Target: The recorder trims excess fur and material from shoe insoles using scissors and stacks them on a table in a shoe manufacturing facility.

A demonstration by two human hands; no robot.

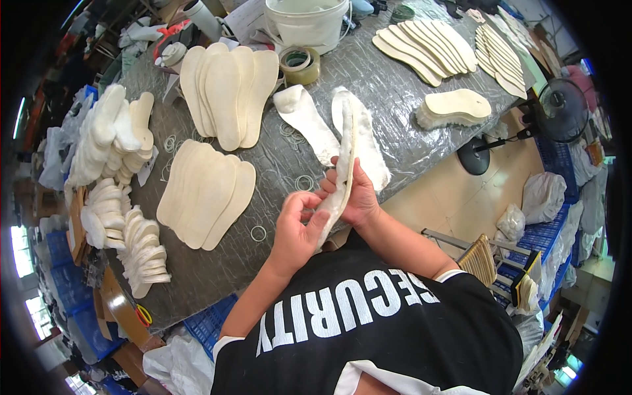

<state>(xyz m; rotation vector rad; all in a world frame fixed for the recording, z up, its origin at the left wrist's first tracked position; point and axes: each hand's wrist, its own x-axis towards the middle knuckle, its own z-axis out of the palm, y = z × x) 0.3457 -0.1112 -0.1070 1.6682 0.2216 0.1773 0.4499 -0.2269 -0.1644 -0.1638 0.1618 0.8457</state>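
Observation:
Both my hands grip one fleece insole (pixel 347 135), seen edge-on and upright in front of my chest, with white pile on one side and a cream layer along the other. My left hand (pixel 294 227) pinches its lower part. Around its middle curl the fingers of my right hand (pixel 359 196). Just beyond lie two white fleece pieces, one with a folded end (pixel 306 125) and a wider one (pixel 370 141) partly behind the held insole. Several thin elastic rings (pixel 303 183) lie left of my hands.
Cream insoles lie fanned in an upper group (pixel 224 92) and a lower group (pixel 205 191). Fluffy insole stacks (pixel 141 250) line the left edge. Tape rolls (pixel 309 68) and a white bucket (pixel 306 26) stand at the back. Right are an insole stack (pixel 459 104) and a black fan (pixel 559 112).

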